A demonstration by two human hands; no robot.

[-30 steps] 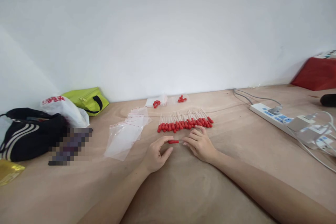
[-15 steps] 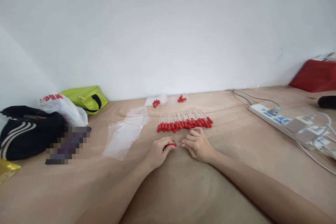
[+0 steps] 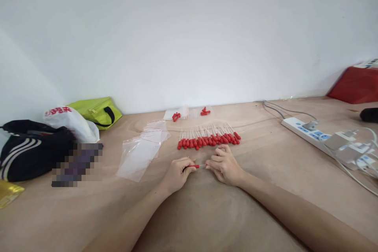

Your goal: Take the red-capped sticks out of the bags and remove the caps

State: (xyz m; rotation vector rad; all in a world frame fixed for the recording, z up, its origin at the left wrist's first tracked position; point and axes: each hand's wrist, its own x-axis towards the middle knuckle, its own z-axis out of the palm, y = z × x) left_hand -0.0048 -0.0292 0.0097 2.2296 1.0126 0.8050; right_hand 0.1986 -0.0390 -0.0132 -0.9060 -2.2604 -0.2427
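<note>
Holding one dropper (image 3: pixel 202 165) at the near centre of the worktop (image 3: pixel 189 220), pinching its red bulb (image 3: pixel 195 166) in the left hand (image 3: pixel 176 173) and its clear tube in the right hand (image 3: pixel 226 166). Hard to tell whether fully joined. Probably early overall: apparently done, two small red clusters (image 3: pixel 176 116) at the far bags (image 3: pixel 168 115); remaining, a long row of droppers (image 3: pixel 203 141) just beyond and flat bags (image 3: pixel 138 155) at left.

Pixelated item (image 3: pixel 77 165), left of frame: unidentifiable. Yellow packet (image 3: pixel 10 193) (lower left), red bag (image 3: pixel 358 86) (right) cut by edges. Left hand (image 3: pixel 177 174), right hand (image 3: pixel 225 166) cover dropper (image 3: pixel 195 166) ends.
</note>
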